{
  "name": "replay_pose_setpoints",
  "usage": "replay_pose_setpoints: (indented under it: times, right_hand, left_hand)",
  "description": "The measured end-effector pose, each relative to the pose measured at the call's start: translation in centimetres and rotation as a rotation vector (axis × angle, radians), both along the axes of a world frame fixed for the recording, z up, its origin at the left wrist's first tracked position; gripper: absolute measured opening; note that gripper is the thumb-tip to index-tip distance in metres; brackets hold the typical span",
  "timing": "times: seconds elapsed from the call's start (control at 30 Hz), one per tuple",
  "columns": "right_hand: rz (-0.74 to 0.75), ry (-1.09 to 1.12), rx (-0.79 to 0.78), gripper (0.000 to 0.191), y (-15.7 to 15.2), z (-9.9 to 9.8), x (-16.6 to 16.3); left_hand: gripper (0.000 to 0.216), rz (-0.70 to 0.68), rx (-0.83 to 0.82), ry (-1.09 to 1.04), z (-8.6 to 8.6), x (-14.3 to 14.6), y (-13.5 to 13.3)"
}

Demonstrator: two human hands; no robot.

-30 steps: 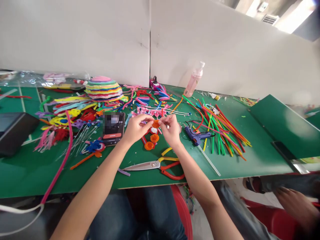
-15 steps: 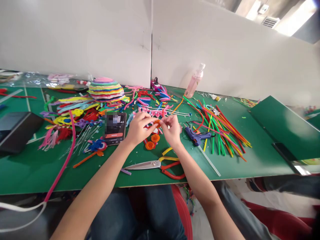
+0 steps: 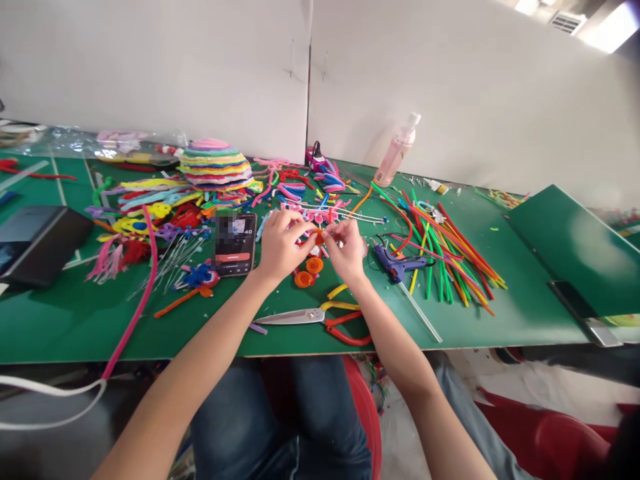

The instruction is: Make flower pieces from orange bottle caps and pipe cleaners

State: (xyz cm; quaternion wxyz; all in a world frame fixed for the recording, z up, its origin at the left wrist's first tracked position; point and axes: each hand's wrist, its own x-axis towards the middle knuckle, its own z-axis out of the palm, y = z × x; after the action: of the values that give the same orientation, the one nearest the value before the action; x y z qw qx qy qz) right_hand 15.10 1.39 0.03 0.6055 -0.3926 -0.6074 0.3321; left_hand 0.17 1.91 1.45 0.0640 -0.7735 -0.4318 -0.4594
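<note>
My left hand (image 3: 280, 245) and my right hand (image 3: 346, 251) meet above the green table (image 3: 500, 320), fingers pinched together on a small orange pipe-cleaner piece (image 3: 318, 235). Just below them lie two orange coiled discs (image 3: 309, 273). A pair of scissors (image 3: 320, 316) with yellow and red handles rests near the table's front edge, under my wrists. A phone (image 3: 235, 244) lies left of my left hand. A blue glue gun (image 3: 400, 263) sits right of my right hand.
Long coloured pipe cleaners (image 3: 445, 250) fan out at the right. A stack of coloured coiled discs (image 3: 215, 163) and many finished pieces crowd the left. A pink pump bottle (image 3: 397, 150) stands by the white wall. A black box (image 3: 40, 240) sits far left.
My hands stay pinched on the orange piece, shifted slightly up in view as the camera tilted. The other person's hand at lower right has left the view.
</note>
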Motion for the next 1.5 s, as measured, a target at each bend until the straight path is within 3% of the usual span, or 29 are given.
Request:
replay_pose_setpoints:
  times: [0.43,0.67,0.8,1.07,1.3,1.5]
  right_hand:
    - [-0.058,0.02,0.039,0.028,-0.1,-0.4,-0.4]
    - [-0.185,0.047,0.087,0.03,-0.1,-0.3,-0.2]
    - [-0.185,0.053,0.081,0.032,-0.2,-0.1,0.0]
    - [-0.153,0.039,0.001,0.03,-0.4,0.6,-0.2]
    - [-0.155,0.058,-0.03,0.014,-0.2,0.6,0.1]
    - [-0.122,0.079,-0.035,0.016,-0.1,0.2,0.0]
  left_hand:
    - [0.012,0.097,0.114,0.063,-0.1,0.6,-0.7]
    - [0.017,-0.007,0.071,-0.037,-0.2,1.1,-1.0]
    - [0.017,-0.049,0.016,-0.1,-0.2,1.4,-1.2]
    - [0.014,0.02,-0.168,-0.309,0.6,0.6,-0.6]
    - [0.013,-0.092,-0.369,-0.385,0.5,0.2,0.0]
    - [0.016,-0.118,-0.461,-0.416,0.3,0.0,0.3]
